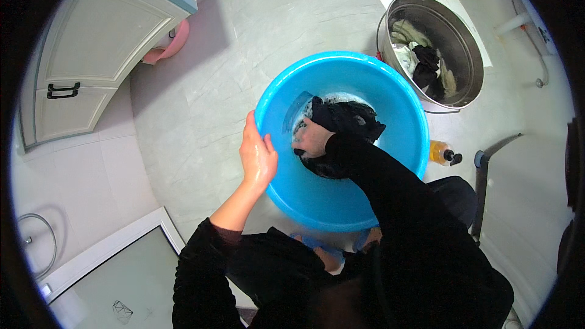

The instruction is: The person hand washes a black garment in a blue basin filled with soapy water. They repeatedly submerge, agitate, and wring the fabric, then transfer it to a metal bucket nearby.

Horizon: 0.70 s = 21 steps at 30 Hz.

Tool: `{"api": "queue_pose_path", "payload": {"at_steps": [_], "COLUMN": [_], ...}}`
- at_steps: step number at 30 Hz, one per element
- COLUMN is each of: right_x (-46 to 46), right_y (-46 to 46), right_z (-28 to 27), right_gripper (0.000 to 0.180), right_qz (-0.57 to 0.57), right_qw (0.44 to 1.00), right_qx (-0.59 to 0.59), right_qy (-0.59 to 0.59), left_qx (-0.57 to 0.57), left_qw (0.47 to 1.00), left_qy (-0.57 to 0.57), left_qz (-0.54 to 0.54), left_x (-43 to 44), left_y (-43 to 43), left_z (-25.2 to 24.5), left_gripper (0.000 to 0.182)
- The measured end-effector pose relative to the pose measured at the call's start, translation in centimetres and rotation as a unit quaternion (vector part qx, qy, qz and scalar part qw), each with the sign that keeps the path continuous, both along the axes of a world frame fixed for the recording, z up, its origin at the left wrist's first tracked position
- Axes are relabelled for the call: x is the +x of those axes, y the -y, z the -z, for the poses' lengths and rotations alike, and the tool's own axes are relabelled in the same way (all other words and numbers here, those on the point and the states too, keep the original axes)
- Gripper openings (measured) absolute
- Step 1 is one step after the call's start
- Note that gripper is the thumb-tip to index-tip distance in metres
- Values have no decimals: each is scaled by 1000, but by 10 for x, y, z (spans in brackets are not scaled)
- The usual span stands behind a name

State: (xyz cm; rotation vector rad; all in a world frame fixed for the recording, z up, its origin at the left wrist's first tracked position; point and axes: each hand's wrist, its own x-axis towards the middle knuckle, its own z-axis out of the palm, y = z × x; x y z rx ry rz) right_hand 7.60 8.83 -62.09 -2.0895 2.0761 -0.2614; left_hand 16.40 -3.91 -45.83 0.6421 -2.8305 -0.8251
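Note:
A large round blue plastic basin (340,205) stands on the floor before me. In it lies a wet black garment (349,119) with white suds around its edge. My left hand (259,157) grips the basin's left rim, wet, with the thumb towards the inside and the fingers along the outer wall. Down inside the basin, my right hand (313,139) is closed on a part of the black cloth, its fingertips partly hidden by the fabric and foam. The right sleeve covers some of the garment.
Behind the basin's right side stands a metal bucket (473,68) holding black and pale cloths. A pump bottle of amber liquid (441,153) is close to the right rim. A white cabinet (105,27), a pink basin (176,43) and a glass door (119,278) are on the left.

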Motion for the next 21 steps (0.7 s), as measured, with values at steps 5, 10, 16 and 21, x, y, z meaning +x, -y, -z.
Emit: {"api": "queue_pose_path", "payload": {"at_steps": [5,10,16,21], "right_x": [14,18,25,43], "right_y": [-18,-29,-50,-68], "right_z": [-42,-116,-227,-306], "right_gripper": [23,16,14,16], "right_qz": [203,383,473,408], "right_qw": [966,869,702,725], "right_qx": [-85,-208,-228,-255], "right_qy": [133,234,482,493], "left_qx": [11,-62,433,815], "left_qw": [1000,997,868,530], "left_qy": [-1,-24,43,70], "left_qz": [1,25,-239,-225], "left_x": [2,6,11,-7], "left_y": [-1,-8,-67,-57], "left_z": [3,-10,-68,-99], "left_gripper": [58,63,66,49]}}
